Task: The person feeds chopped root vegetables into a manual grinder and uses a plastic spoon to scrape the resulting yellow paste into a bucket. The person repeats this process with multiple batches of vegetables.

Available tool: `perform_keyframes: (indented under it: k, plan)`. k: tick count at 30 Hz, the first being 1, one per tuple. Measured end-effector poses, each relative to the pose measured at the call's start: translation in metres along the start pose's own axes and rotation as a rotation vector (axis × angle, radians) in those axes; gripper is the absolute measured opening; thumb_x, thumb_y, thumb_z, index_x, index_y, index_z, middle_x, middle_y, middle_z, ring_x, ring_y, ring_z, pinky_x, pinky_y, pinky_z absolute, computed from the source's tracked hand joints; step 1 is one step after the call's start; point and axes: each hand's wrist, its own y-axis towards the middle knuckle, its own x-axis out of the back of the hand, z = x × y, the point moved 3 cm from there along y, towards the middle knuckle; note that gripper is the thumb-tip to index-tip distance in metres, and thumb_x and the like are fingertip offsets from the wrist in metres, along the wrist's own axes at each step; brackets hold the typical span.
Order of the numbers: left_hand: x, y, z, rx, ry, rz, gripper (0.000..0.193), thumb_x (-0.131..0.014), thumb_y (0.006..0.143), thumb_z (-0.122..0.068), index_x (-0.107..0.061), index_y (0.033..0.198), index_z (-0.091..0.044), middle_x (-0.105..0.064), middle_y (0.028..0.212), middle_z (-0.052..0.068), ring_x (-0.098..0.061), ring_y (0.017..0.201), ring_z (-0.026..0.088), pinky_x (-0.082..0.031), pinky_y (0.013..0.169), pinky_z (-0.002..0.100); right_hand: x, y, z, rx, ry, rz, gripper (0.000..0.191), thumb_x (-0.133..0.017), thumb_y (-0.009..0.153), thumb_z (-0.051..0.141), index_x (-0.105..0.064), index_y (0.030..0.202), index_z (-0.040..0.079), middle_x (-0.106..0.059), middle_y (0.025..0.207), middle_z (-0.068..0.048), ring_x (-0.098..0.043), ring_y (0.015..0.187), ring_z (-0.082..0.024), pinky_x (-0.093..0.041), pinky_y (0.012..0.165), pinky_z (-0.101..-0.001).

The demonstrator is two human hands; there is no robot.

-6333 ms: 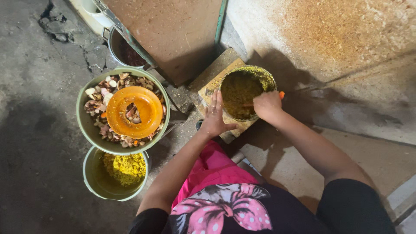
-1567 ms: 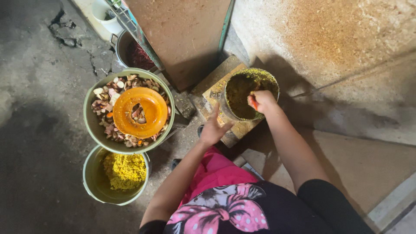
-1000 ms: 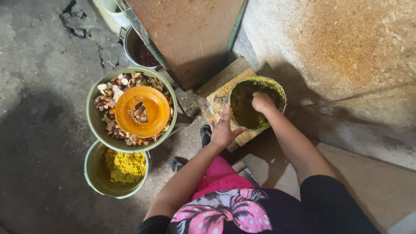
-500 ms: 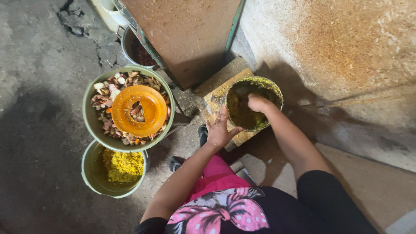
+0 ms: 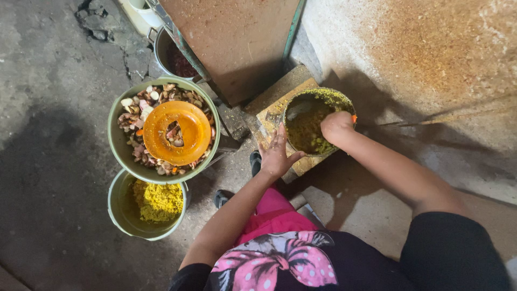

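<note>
I am reaching my right hand (image 5: 336,126) down into the pot (image 5: 318,123), which is sitting on a wooden block (image 5: 272,110) on the floor. Its grip is curled in the yellow mash (image 5: 307,132); I cannot tell whether it is clamped on anything. My left hand (image 5: 277,156) is lying flat, fingers apart, touching the pot's near rim. Working this well, I judge, is meaning steadying the pot so it is not tipping off the block, and scraping close along the wall. Well to my left, an orange lid (image 5: 176,132) is resting on scraps in a big bowl (image 5: 119,153), above a bucket (image 5: 121,215) of more mash. The concrete floor (image 5: 54,161) is looking cracked and dim; a rusty panel (image 5: 237,37) is leaning just behind.
</note>
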Motion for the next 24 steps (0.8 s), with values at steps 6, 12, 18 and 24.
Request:
perform_keyframes:
  k: [6,12,18,24]
  plan:
    - [-0.003,0.001,0.001,-0.004,0.015,-0.013,0.125,-0.070,0.082,-0.067,0.006,0.164,-0.011,-0.022,0.170,0.010,-0.014,0.158,0.028,-0.007,0.118,0.072,-0.030,0.034,-0.001,-0.001,0.153,0.095,0.024,-0.061,0.093,0.009,-0.080,0.108,0.010,-0.075,0.123,-0.010,-0.073,0.110,-0.028,-0.060,0.083,-0.0418]
    - [-0.007,0.002,0.003,-0.034,0.004,-0.049,0.123,-0.071,0.081,-0.067,0.002,0.163,-0.011,-0.021,0.171,0.011,-0.014,0.158,0.030,-0.007,0.117,0.073,-0.041,0.057,0.007,-0.004,0.361,0.343,0.019,-0.059,0.091,0.008,-0.073,0.103,0.006,-0.067,0.103,-0.011,-0.063,0.090,-0.027,-0.052,0.070,-0.0426]
    - [-0.008,-0.003,0.001,-0.022,0.020,-0.031,0.125,-0.070,0.082,-0.068,0.005,0.165,-0.012,-0.025,0.169,0.009,-0.013,0.160,0.029,-0.004,0.119,0.074,-0.060,0.065,0.032,-0.098,0.781,0.466,0.014,-0.054,0.091,0.010,-0.067,0.093,0.005,-0.057,0.076,-0.011,-0.049,0.064,-0.023,-0.039,0.054,-0.0417]
    - [-0.007,-0.004,-0.001,-0.056,0.021,-0.047,0.125,-0.070,0.083,-0.068,0.009,0.162,-0.013,-0.019,0.171,0.011,-0.010,0.159,0.030,-0.001,0.115,0.077,-0.060,0.063,0.053,-0.181,1.115,0.456,0.017,-0.053,0.093,0.014,-0.061,0.082,0.005,-0.051,0.060,-0.010,-0.045,0.050,-0.023,-0.037,0.045,-0.0408]
